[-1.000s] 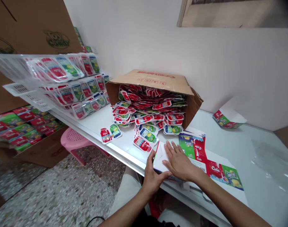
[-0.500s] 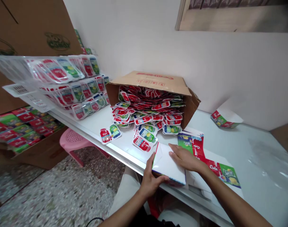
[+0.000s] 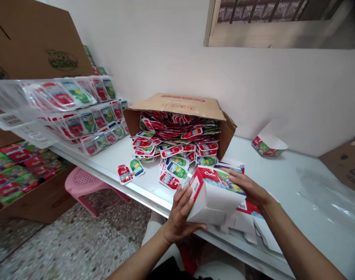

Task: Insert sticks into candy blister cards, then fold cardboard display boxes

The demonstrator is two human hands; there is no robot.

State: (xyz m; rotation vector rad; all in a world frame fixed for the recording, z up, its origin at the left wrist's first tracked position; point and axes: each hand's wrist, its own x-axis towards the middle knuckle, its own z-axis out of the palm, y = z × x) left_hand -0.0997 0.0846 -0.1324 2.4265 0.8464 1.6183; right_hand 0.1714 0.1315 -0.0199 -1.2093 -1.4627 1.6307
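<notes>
A small printed carton (image 3: 216, 194) with red Cola panels and a white face is tilted between my two hands at the table's front edge. My left hand (image 3: 181, 216) wraps its left side, thumb beneath the lower edge. Across the upper right side, the fingers of my right hand (image 3: 250, 186) grip it. Just beyond, Cola and Sprite sachets (image 3: 174, 173) spill from a cardboard box (image 3: 180, 105) lying on its side. Flat unfolded cartons (image 3: 244, 221) lie under and right of my hands, partly covered.
Plastic-wrapped sachet strips (image 3: 87, 120) are stacked at the left. A part-folded carton (image 3: 269, 144) stands near the wall, with clear plastic film (image 3: 329, 198) at the right. Below the white table (image 3: 107, 161) are a pink stool (image 3: 87, 181) and a box of packed cartons (image 3: 23, 171).
The carton has been turned and tipped, so its printed Cola side now shows. My right hand has moved from its flat white face to its right side. The view has shifted slightly.
</notes>
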